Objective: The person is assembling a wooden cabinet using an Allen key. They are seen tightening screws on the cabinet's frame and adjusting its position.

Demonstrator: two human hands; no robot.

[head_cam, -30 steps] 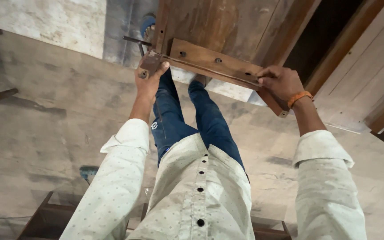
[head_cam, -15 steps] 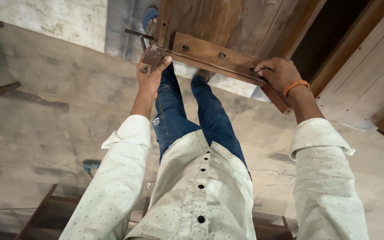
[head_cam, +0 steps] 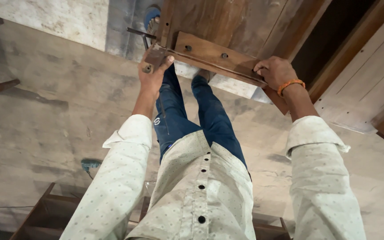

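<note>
A brown wooden plank point(head_cam: 210, 55) with a few round holes lies across the edge of a larger wooden panel point(head_cam: 227, 18). My left hand point(head_cam: 152, 73) grips the plank's left end, thumb over the corner. At the plank's right end my right hand point(head_cam: 274, 71), with an orange band on the wrist, is closed over the edge. Both arms are stretched out in white dotted sleeves. My legs in blue jeans point(head_cam: 192, 111) stand below the plank.
A dark metal rod point(head_cam: 141, 33) sticks out left of the plank. A blue sandal point(head_cam: 151, 15) shows near the panel's top. Pale boards point(head_cam: 370, 84) lie at the right. A wooden frame point(head_cam: 45, 213) and a small teal tool point(head_cam: 90, 164) sit on the concrete floor at lower left.
The view has shifted slightly and both hands with the plank sit a little lower and rightward in the picture. My grip on both ends is unchanged.
</note>
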